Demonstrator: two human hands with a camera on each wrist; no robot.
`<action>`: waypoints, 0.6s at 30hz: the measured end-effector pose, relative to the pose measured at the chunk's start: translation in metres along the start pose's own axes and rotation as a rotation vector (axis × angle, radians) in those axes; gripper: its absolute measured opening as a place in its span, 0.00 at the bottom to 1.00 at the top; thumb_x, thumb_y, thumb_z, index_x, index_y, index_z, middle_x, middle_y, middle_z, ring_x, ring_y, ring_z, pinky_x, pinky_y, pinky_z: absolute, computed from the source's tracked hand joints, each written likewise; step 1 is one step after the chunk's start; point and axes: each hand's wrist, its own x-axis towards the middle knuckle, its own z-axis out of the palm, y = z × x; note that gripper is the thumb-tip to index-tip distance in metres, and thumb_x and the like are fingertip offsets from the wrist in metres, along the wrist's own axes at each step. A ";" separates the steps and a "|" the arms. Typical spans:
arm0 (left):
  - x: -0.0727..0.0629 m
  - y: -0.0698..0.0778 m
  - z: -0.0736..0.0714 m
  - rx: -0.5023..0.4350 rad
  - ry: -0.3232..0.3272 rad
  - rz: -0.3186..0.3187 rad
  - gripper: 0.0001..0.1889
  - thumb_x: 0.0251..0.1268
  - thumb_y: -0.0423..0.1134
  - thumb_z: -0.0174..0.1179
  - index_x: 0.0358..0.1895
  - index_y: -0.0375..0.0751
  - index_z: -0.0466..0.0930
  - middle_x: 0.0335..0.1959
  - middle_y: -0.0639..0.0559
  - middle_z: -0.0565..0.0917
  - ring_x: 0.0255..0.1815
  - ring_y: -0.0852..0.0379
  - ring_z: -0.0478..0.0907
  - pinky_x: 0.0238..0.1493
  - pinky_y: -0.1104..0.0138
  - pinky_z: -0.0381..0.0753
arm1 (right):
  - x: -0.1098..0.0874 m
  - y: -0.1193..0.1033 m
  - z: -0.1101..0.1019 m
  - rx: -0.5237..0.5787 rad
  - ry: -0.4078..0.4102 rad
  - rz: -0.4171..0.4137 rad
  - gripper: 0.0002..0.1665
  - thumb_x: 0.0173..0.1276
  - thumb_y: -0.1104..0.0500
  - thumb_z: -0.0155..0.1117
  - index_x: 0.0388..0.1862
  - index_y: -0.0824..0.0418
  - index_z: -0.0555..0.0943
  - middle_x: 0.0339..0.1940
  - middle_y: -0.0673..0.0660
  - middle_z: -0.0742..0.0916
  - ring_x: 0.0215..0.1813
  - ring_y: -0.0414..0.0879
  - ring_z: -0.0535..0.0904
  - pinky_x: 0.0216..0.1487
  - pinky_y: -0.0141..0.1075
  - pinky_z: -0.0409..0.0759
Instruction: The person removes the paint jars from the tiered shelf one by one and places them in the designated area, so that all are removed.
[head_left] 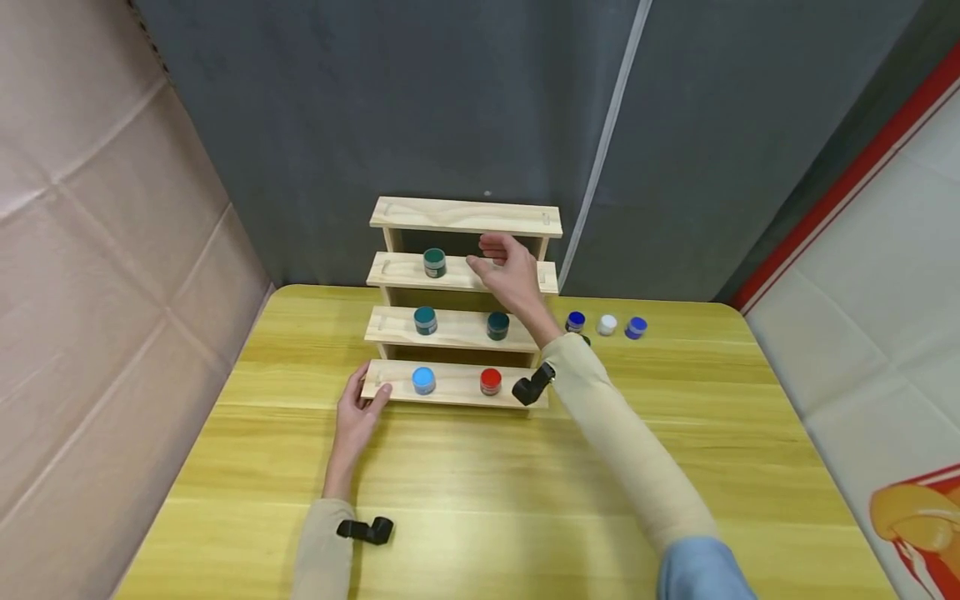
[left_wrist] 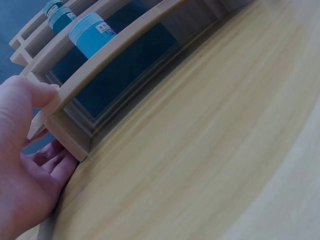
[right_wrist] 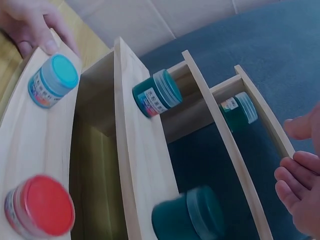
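Note:
A stepped wooden display rack [head_left: 457,216] stands on the table. My left hand [head_left: 358,412] holds the left end of its lowest shelf, thumb on top and fingers lower down at the side. Above the second shelf from the top is my right hand [head_left: 513,275], fingers extended and thumb apart; no object shows between them in the right wrist view. On the lowest shelf sit a light blue paint jar [head_left: 423,381] and a red paint jar [head_left: 491,382]. The shelf above bears a teal jar [head_left: 425,320] and a dark green jar [head_left: 498,326]. Higher up is a green jar [head_left: 434,262].
Right of the rack on the table [head_left: 720,400] stand a dark blue jar [head_left: 575,321], a white jar [head_left: 607,325] and a violet-blue jar [head_left: 636,327]. The right sleeve partly hides something dark beside them. A dark grey panel [head_left: 375,100] rises behind the rack.

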 end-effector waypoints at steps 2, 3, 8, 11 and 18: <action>-0.001 0.000 0.000 0.004 0.000 0.001 0.34 0.73 0.31 0.60 0.78 0.36 0.57 0.75 0.31 0.66 0.70 0.39 0.68 0.57 0.86 0.74 | 0.001 -0.001 0.005 -0.003 -0.014 0.004 0.26 0.69 0.57 0.70 0.63 0.67 0.78 0.59 0.61 0.85 0.61 0.53 0.80 0.66 0.42 0.79; -0.001 0.000 0.001 0.004 0.002 0.001 0.34 0.73 0.31 0.60 0.78 0.36 0.57 0.74 0.31 0.66 0.70 0.39 0.69 0.57 0.86 0.74 | 0.002 -0.001 0.007 -0.007 -0.021 0.003 0.26 0.69 0.57 0.70 0.63 0.66 0.78 0.59 0.61 0.85 0.61 0.53 0.80 0.66 0.41 0.79; -0.002 0.002 0.000 -0.010 -0.001 -0.006 0.34 0.73 0.32 0.60 0.79 0.38 0.58 0.74 0.33 0.67 0.70 0.41 0.69 0.57 0.86 0.74 | 0.005 -0.003 0.016 -0.023 -0.060 -0.003 0.25 0.69 0.57 0.69 0.63 0.64 0.78 0.59 0.61 0.85 0.61 0.52 0.80 0.64 0.41 0.81; -0.002 0.002 0.000 -0.016 -0.007 -0.019 0.34 0.73 0.32 0.59 0.79 0.39 0.57 0.75 0.34 0.67 0.71 0.42 0.68 0.57 0.87 0.74 | 0.007 -0.005 0.022 -0.023 -0.080 -0.008 0.26 0.69 0.57 0.69 0.63 0.65 0.78 0.59 0.61 0.85 0.61 0.52 0.80 0.64 0.41 0.81; -0.002 0.002 0.002 -0.013 0.001 -0.023 0.34 0.73 0.32 0.60 0.79 0.40 0.58 0.74 0.36 0.69 0.68 0.46 0.70 0.57 0.85 0.75 | 0.010 -0.008 0.032 -0.039 -0.136 -0.024 0.27 0.69 0.58 0.68 0.64 0.67 0.77 0.60 0.62 0.84 0.62 0.53 0.79 0.65 0.41 0.80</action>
